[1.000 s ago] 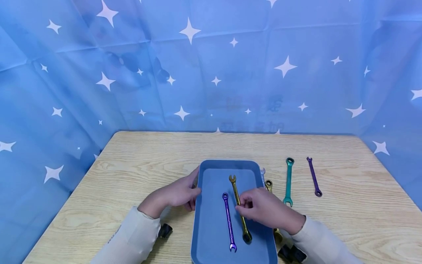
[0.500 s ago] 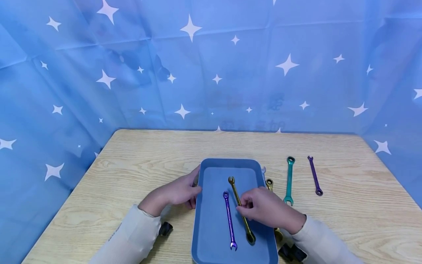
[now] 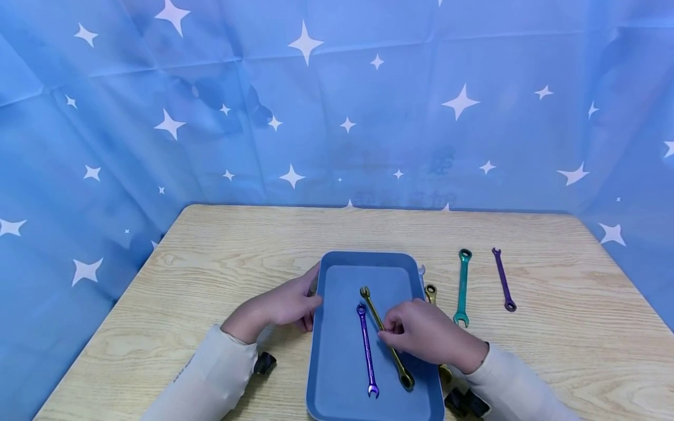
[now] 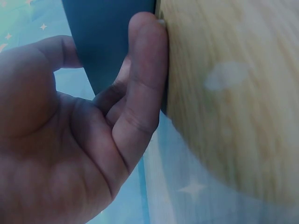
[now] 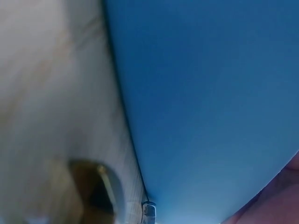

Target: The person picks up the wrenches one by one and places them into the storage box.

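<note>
A blue tray (image 3: 337, 362) stands on the table in the head view. My left hand (image 3: 284, 304) grips its left side, the thumb at the rim; in the left wrist view the fingers (image 4: 145, 70) bend against the tray wall (image 4: 103, 37). Over the tray, my right hand (image 3: 421, 333) pinches a gold combination wrench (image 3: 397, 362) near its middle, the open end tipped to the upper left. To its left lies a purple wrench (image 3: 367, 351) in the tray. The right wrist view mostly shows the tray's outer wall (image 5: 201, 93), which hides the held wrench.
Right of the tray, a second gold wrench (image 3: 431, 293) lies partly hidden under my right arm, and a silver wrench (image 3: 422, 273) peeks past the rim. Farther right are a green wrench (image 3: 463, 286) and another purple one (image 3: 504, 279). A star-patterned blue cloth (image 3: 337, 105) hangs behind the table (image 3: 237, 234).
The gold wrench has turned in my right hand: its open end swung left toward the purple wrench, its ring end right. My left hand keeps its hold on the tray.
</note>
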The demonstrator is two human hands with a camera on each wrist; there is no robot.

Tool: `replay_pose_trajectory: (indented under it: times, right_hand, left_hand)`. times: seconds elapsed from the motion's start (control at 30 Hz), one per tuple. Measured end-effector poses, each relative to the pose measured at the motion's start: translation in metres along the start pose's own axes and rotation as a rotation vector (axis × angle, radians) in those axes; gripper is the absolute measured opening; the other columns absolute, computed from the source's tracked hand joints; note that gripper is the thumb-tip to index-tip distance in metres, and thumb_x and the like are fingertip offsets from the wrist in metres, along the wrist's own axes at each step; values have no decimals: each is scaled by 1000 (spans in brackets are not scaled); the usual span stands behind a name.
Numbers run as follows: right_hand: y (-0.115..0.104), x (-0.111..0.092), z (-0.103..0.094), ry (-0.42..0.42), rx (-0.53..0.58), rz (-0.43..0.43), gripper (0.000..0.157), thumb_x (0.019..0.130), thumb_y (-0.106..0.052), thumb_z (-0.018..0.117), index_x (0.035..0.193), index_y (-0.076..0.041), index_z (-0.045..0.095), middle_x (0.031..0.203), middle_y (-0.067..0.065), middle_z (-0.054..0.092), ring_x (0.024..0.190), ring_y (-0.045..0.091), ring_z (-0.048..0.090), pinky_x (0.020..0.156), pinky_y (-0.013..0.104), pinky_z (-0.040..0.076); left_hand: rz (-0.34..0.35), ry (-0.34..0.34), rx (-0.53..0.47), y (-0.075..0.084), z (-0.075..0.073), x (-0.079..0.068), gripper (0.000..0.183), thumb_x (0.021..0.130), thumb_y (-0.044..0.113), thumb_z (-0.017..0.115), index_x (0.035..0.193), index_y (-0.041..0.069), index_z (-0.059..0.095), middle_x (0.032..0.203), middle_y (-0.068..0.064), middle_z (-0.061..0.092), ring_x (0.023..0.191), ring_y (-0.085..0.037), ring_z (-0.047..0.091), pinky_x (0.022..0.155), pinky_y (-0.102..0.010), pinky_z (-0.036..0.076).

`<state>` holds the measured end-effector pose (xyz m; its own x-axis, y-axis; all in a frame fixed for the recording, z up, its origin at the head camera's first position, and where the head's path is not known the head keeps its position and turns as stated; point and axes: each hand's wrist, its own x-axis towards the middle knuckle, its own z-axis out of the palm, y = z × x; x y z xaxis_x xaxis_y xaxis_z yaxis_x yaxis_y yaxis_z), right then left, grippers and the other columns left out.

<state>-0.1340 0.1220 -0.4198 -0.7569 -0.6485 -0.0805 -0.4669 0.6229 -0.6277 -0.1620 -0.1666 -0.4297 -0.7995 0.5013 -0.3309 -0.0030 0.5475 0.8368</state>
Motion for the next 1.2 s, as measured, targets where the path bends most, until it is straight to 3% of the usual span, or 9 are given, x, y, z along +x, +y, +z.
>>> replay_pose_trajectory:
  times: [1.2]
  right_hand:
    - [0, 2, 4, -1, -142, 65, 47, 93, -28, 70, 52, -25, 47, 49, -15, 32, 43, 3, 38, 42, 21, 27]
  left_hand:
    - [-19, 2, -13, 4, 1, -1, 80, 103, 14, 43, 159, 36, -10, 68, -13, 69, 61, -26, 67, 59, -39, 59]
